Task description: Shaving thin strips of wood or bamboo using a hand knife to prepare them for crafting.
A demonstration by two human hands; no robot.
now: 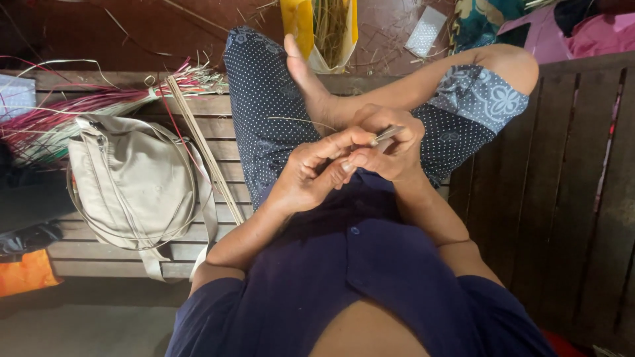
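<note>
A thin grey strip (385,135) is sitting between both hands, above the person's lap. The right hand (391,147) is curling closed around it, fingers clenched. The left hand (316,170) is pinching at its near end with thumb and fingertips, half closed. A beige bag (132,182) is lying on the wooden bench (86,254) beside dyed reeds (79,109).

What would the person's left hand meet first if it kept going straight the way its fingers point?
Probably the right hand: the left hand points right and slightly up, its fingertips already touching the right hand's fingers around the small grey blade. Depth looks shared.
</note>
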